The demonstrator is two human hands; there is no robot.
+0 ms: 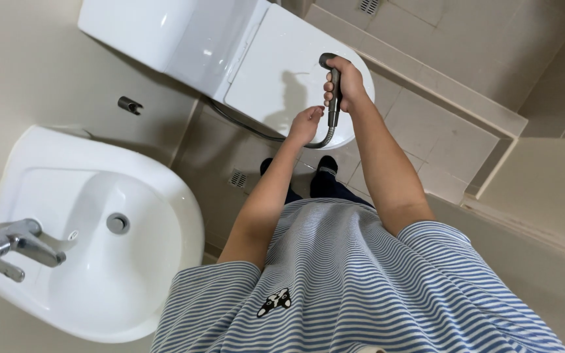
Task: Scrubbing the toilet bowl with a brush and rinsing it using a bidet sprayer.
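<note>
The right hand (346, 84) is wrapped tight around the grey handle of a sprayer (332, 88), its head pointing down at the closed lid of the toilet (276, 65). The left hand (305, 124) sits just below it, fingers curled near the bottom of the handle where the hose (256, 133) joins; whether it actually grips the hose or only touches it cannot be told. The hose loops away to the left, behind the toilet and toward the wall. Below the hands, dark socked feet stand on the tiled floor (439, 131), and a white sink (99, 229) with a metal tap (14, 245) sits to the left. With the nozzle this close to the flat lid, a hard squeeze could likely bounce water back onto the striped shirt (361, 281) and wet the tiles underfoot
</note>
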